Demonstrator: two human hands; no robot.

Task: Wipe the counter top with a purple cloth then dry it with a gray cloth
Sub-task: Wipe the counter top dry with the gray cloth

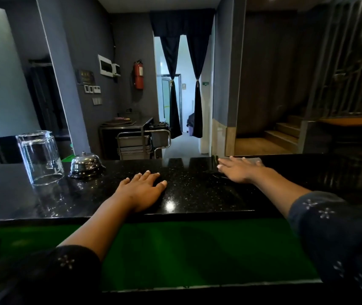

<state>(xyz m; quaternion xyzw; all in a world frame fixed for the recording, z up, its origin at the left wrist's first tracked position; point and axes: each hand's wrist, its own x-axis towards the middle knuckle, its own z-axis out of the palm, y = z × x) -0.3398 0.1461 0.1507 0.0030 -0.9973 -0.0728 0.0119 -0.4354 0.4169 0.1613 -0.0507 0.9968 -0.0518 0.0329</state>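
The glossy black speckled stone tabletop (188, 190) carries, left of the flat, empty left hand (141, 190), an upturned clear glass tumbler (40, 158) and chrome dome bell (85, 165); the right hand (240, 169), fingers straight, presses a gray cloth (253, 160) at the far edge.

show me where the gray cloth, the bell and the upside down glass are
gray cloth (253, 160), head view, bare far edge past the fingers.
service bell (85, 165), head view, chrome dome.
upturned glass (40, 157), head view, side wall.
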